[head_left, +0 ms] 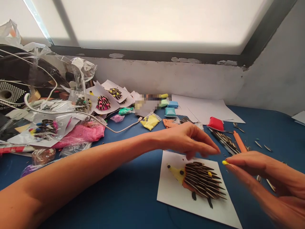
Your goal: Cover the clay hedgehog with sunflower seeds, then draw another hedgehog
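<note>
My right hand pinches a small yellow bit of modelling clay between thumb and index fingertip, just right of the paper. My left hand reaches over the paper's top edge with its fingers apart, and nothing shows in it. Under it, on a white sheet of paper, lies a hedgehog with sunflower-seed spines. Its yellow clay face has a black eye and nose, and two dark feet stick out below. One yellow dot sits among the spines.
Sunflower seeds lie in a packet, with loose ones around it. An orange stick, a red clay pack and blue packs stand behind. Finished hedgehogs, a white cable and plastic bags fill the left.
</note>
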`<state>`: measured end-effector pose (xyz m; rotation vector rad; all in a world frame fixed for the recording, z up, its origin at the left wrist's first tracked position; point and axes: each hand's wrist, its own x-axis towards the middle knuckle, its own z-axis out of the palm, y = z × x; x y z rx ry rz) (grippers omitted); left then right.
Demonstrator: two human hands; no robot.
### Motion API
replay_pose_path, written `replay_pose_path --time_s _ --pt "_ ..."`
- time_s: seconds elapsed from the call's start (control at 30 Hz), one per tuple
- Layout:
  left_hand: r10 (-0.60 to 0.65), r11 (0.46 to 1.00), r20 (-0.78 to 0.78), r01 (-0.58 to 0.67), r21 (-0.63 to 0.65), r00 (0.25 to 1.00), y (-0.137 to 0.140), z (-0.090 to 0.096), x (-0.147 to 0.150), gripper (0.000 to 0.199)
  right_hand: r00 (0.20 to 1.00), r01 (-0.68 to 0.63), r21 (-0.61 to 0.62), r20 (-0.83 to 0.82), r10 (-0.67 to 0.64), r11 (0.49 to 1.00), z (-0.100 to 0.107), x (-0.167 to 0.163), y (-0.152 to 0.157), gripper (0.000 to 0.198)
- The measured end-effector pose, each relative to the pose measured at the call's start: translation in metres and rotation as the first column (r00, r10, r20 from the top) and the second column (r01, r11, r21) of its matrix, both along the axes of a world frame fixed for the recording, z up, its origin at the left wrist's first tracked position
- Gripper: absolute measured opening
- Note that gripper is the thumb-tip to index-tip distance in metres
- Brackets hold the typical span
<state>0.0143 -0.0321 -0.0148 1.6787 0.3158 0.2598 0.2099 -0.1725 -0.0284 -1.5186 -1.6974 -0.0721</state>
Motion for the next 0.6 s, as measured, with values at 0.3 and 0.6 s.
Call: replay_pose_path --time_s 0.3,0.6 --pt "-0.136 0.948 -0.329 0.22 0.231 0.934 0.029 0.001 -0.014 0.015 0.951 -0.287 -0.121 0.082 0.298 0.95 0.004 -0.01 0.008 0.012" --pt "-0.192 0.926 -0.382 0.296 0.235 0.904 0.028 -0.001 -0.011 0.013 0.953 -0.284 -0.25 0.034 0.302 0.925 -0.005 -0.023 0.01 0.026"
